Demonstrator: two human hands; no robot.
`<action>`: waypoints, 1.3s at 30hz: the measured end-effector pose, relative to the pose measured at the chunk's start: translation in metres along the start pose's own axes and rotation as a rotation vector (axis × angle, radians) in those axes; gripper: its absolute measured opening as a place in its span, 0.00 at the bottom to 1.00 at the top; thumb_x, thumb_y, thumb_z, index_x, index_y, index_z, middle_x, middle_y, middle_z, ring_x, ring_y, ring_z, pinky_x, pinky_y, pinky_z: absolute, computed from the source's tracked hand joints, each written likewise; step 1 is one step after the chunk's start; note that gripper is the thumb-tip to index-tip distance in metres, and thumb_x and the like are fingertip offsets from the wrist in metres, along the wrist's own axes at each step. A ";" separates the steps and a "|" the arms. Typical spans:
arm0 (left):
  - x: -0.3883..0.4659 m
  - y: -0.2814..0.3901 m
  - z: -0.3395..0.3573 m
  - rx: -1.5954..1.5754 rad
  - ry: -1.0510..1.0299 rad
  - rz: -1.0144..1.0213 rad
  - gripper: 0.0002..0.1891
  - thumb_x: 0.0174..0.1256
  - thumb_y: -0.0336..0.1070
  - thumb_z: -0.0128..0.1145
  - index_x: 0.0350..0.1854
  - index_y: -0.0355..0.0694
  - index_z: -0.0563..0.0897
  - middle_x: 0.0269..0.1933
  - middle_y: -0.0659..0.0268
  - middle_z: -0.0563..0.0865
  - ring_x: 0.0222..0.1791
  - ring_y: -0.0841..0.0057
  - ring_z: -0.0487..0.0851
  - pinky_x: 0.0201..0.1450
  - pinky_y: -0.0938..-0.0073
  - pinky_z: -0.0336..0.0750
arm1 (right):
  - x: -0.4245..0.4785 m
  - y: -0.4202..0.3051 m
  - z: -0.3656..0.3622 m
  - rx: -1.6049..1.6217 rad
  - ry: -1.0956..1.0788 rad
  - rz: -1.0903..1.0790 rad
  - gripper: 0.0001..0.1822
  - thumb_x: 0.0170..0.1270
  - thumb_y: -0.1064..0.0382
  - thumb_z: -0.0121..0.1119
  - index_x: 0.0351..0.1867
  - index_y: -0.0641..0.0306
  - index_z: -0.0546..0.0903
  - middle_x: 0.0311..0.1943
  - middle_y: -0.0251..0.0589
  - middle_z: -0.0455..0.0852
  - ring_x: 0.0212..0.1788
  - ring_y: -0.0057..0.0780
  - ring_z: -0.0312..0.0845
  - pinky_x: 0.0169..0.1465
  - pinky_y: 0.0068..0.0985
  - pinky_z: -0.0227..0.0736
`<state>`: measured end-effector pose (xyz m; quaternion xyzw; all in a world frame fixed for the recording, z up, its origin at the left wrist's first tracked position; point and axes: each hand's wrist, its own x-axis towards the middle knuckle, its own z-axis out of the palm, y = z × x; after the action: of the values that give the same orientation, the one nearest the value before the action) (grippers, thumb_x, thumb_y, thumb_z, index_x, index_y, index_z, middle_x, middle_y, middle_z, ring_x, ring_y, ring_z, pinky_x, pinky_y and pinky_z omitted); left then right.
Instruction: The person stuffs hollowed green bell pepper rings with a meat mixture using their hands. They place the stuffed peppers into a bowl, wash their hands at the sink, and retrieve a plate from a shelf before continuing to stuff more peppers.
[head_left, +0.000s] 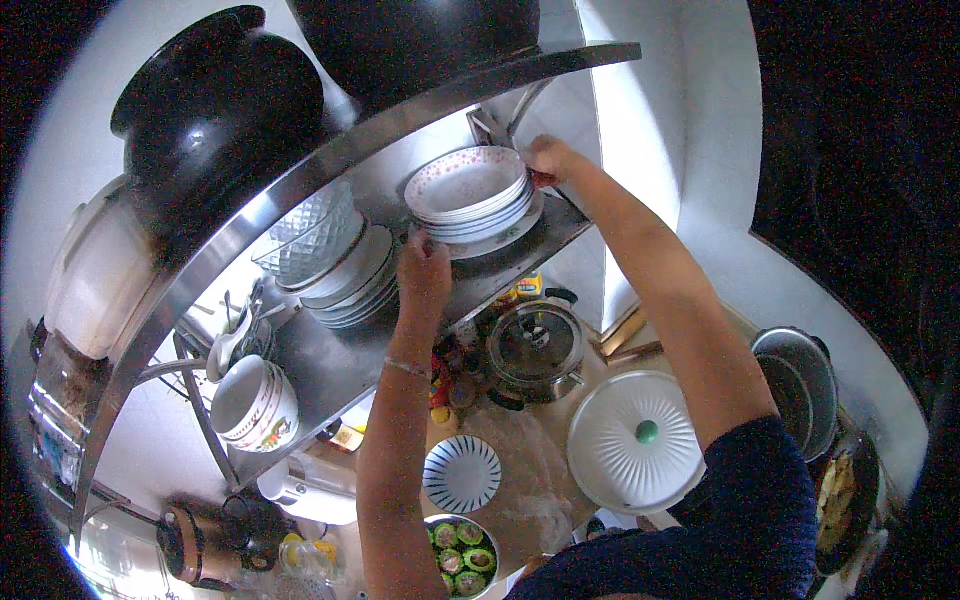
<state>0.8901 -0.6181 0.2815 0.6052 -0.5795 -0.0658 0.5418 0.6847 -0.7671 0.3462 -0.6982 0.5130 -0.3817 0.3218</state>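
Note:
A stack of white plates (469, 191), the top one with pink flowers on its rim, is on a metal wall shelf (510, 262). My left hand (424, 268) grips the stack's near left edge with curled fingers. At the far right edge, my right hand (551, 159) holds the rims; its fingertips are partly hidden. Close to my left hand stand another stack of white dishes (356, 289) and a cut-glass bowl (311, 229).
Above runs a higher shelf (480, 94) with a large dark pot (225, 97). White bowls (255, 405) sit at the lower shelf's left end. Below are a glass-lidded pot (535, 341), a white ribbed lid (630, 442), a blue-striped plate (462, 474) and a bowl of stuffed green vegetable pieces (469, 559).

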 end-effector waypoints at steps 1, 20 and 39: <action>0.006 -0.001 0.004 0.006 0.046 0.026 0.18 0.47 0.33 0.48 0.41 0.28 0.74 0.36 0.49 0.79 0.38 0.57 0.77 0.43 0.66 0.71 | -0.003 -0.001 -0.003 -0.032 0.002 -0.073 0.14 0.54 0.59 0.49 0.17 0.67 0.76 0.15 0.44 0.77 0.13 0.29 0.73 0.16 0.24 0.70; 0.041 -0.008 0.015 0.176 -0.088 0.048 0.25 0.41 0.34 0.47 0.47 0.29 0.70 0.39 0.42 0.77 0.41 0.51 0.75 0.47 0.62 0.68 | -0.015 -0.052 0.013 -0.324 0.037 0.092 0.21 0.48 0.53 0.56 0.35 0.72 0.77 0.26 0.49 0.80 0.19 0.34 0.76 0.23 0.30 0.72; 0.040 -0.010 0.016 0.148 -0.097 -0.221 0.24 0.49 0.38 0.48 0.48 0.28 0.69 0.42 0.44 0.76 0.41 0.52 0.76 0.46 0.63 0.70 | 0.024 0.000 0.022 0.029 0.030 -0.148 0.13 0.52 0.64 0.47 0.29 0.76 0.73 0.22 0.52 0.78 0.15 0.40 0.76 0.15 0.31 0.75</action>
<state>0.8977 -0.6611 0.2894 0.6996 -0.5383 -0.1114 0.4565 0.7076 -0.7887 0.3399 -0.7238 0.4591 -0.4224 0.2948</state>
